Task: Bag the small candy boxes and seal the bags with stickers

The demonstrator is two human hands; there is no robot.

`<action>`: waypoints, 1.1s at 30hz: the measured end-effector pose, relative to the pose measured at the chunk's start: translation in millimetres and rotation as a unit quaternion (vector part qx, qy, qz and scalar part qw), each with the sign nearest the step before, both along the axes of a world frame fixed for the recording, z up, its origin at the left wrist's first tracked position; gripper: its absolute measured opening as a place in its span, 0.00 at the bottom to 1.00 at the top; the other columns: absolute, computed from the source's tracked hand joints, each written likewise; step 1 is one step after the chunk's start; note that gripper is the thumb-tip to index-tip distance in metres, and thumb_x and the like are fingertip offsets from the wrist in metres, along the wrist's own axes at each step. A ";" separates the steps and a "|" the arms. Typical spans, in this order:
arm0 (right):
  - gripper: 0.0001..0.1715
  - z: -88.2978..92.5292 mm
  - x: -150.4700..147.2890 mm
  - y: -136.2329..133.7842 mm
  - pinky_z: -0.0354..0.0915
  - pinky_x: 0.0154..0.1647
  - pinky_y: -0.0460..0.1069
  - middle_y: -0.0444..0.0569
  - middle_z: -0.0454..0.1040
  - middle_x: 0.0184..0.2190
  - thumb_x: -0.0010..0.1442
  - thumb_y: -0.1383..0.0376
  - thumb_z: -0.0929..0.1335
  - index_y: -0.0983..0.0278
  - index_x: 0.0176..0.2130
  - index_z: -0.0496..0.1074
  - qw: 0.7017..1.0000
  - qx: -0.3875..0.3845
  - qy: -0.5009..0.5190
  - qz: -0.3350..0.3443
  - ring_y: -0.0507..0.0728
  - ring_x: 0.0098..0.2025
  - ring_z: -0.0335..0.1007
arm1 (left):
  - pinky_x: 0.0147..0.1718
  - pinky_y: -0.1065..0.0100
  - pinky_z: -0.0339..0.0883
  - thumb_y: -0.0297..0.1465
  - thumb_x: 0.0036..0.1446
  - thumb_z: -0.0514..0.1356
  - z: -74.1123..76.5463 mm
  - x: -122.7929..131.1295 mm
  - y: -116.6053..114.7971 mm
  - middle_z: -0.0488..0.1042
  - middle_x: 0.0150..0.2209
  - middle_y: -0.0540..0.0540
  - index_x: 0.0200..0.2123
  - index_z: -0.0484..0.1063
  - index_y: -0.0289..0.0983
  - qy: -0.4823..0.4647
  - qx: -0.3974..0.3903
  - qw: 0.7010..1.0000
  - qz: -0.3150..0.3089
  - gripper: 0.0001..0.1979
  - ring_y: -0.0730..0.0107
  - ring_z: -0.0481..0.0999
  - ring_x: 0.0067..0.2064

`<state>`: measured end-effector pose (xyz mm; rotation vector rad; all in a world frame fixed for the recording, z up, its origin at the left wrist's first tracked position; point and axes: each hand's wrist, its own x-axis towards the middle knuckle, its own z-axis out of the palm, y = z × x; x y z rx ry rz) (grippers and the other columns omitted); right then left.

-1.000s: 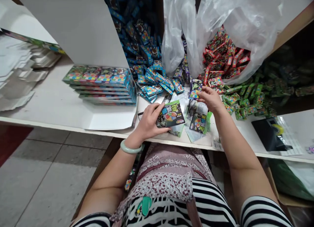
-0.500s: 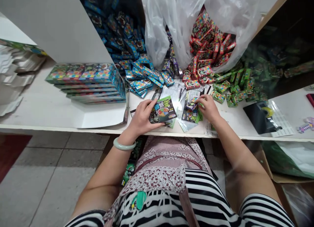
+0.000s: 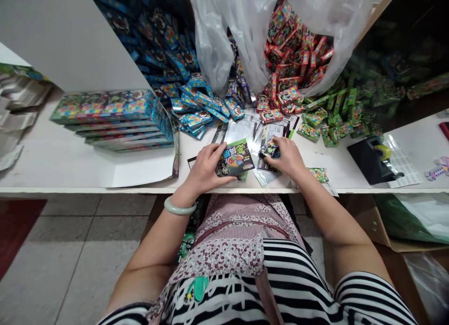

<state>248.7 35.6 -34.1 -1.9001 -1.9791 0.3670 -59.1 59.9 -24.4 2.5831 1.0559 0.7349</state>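
Black with a green edge, one printed card [image 3: 235, 157] is lying in the left hand [image 3: 205, 168], which is clamping its left end, thumb along the near edge and fingers at the far one. Just right of the card, the right hand [image 3: 288, 157] is pinching one small purple box [image 3: 268, 147] between thumb and fingers. The two hands are staying apart, a narrow gap separating the card from the box. Right of the card, past the right wrist, one green printed packet [image 3: 317, 174] is lying near the edge of the white surface [image 3: 63, 175]. Well right of the card, one black tape dispenser [image 3: 366, 161] is standing, carrying one yellow roll [image 3: 382, 152]. Just beyond the card, several clear sleeves [image 3: 242, 131] are overlapping, too layered for counting. Left of the card, one white carton [image 3: 140, 170] is holding a stack of printed boxes [image 3: 101, 105]; at least five tiers are showing. Farther off, four heaps are spreading, each too jumbled for an exact count: blue boxes [image 3: 199, 120] beyond and left of the card, purple boxes [image 3: 240, 91] straight beyond it, red boxes [image 3: 287, 93] beyond and right, green boxes [image 3: 329, 124] farther right. Translucent plastic [image 3: 215, 54] is hanging beyond the card, partly surrounding the red boxes.
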 end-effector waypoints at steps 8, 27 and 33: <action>0.41 78.6 21.4 -22.2 0.56 0.67 0.69 0.54 0.63 0.67 0.57 0.58 0.74 0.51 0.66 0.63 0.967 0.046 0.083 0.235 0.71 0.67 0.59 | 0.59 0.45 0.67 0.52 0.53 0.68 1.9 -3.6 0.7 0.64 0.59 0.34 0.72 0.48 0.41 -0.013 0.002 0.999 -0.052 0.52 0.46 0.67 0.60; 0.25 88.7 -17.5 -13.4 0.66 0.58 0.66 0.55 0.75 0.52 0.65 0.56 0.70 0.57 0.59 0.67 0.957 0.056 0.111 0.261 0.66 0.56 0.70 | 0.59 0.46 0.66 0.53 0.50 0.69 3.4 8.9 -1.9 0.63 0.59 0.34 0.72 0.50 0.41 -0.053 0.003 0.998 -0.045 0.53 0.46 0.67 0.60; 0.17 65.9 -35.8 -7.8 0.70 0.49 0.59 0.49 0.81 0.42 0.69 0.57 0.64 0.56 0.53 0.75 0.947 0.044 0.239 0.212 0.60 0.44 0.76 | 0.58 0.47 0.67 0.52 0.52 0.68 3.8 8.1 -3.2 0.64 0.58 0.34 0.72 0.48 0.40 -0.073 0.010 0.996 -0.059 0.53 0.46 0.68 0.59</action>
